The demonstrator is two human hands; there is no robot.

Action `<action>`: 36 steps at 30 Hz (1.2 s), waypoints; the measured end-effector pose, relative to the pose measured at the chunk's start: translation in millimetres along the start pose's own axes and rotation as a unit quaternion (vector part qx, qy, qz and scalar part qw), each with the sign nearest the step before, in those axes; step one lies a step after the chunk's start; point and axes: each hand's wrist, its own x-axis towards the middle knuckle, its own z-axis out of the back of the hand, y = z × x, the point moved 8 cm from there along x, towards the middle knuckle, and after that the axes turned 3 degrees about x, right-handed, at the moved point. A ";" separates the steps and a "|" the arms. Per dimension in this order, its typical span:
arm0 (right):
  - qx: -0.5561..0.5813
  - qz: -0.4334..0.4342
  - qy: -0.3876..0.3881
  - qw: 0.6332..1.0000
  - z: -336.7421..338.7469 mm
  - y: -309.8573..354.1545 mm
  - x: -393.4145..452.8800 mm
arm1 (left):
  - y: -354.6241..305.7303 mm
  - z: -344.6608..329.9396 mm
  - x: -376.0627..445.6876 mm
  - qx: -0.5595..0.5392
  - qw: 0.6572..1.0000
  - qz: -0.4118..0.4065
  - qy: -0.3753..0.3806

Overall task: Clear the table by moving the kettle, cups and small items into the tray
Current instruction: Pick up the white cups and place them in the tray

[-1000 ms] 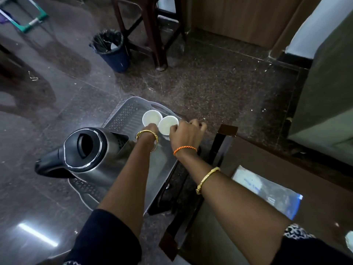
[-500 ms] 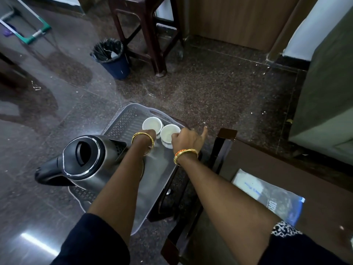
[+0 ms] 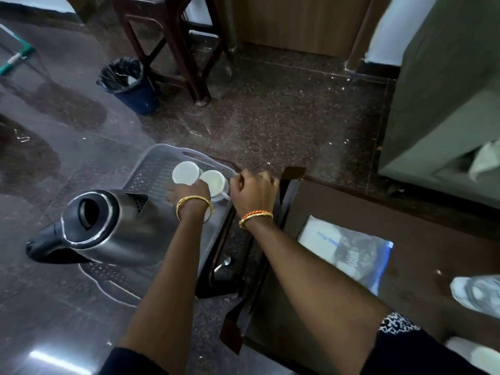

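A grey plastic tray (image 3: 151, 169) sits to the left of the brown table (image 3: 422, 228). On the tray's near end stands a steel kettle (image 3: 116, 234) with a black handle and open lid hole. Two white cups (image 3: 185, 173) (image 3: 215, 180) stand side by side at the tray's far end. My left hand (image 3: 189, 192) hovers just in front of the left cup, fingers spread toward the left, blurred. My right hand (image 3: 253, 190) is a closed fist at the tray's right rim, beside the right cup's handle, with nothing visible in it.
A clear plastic bag (image 3: 346, 253) lies on the table, and a white crumpled item (image 3: 476, 293) is at the right edge. A dark wooden frame (image 3: 224, 255) lies between tray and table. On the floor beyond are a blue bin (image 3: 132, 87) and a wooden stool (image 3: 176, 50).
Both hands held the cups over the tray's far end; now the cups stand on the tray. My right hand has drawn back to the right, and my left hand has slid off its cup.
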 end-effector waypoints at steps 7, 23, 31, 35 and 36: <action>0.069 -0.094 -0.131 0.984 113.8 -98.8 -49.7 | -11.0 -56.2 -176.5 -0.134 0.978 -0.159 0.004; -0.041 -0.470 -0.204 0.858 316.4 -423.4 -297.1 | 142.2 -302.2 -489.9 0.192 0.829 -0.149 0.503; 0.027 -0.500 -0.041 0.865 301.8 -460.0 -315.6 | 141.7 -327.4 -510.4 0.183 0.866 -0.122 0.449; 0.058 -0.516 0.010 0.855 297.6 -460.6 -307.5 | 138.9 -331.5 -507.9 0.165 0.886 -0.099 0.423; 0.053 -0.518 0.023 0.853 297.3 -458.7 -304.3 | 137.5 -330.8 -507.3 0.158 0.890 -0.093 0.416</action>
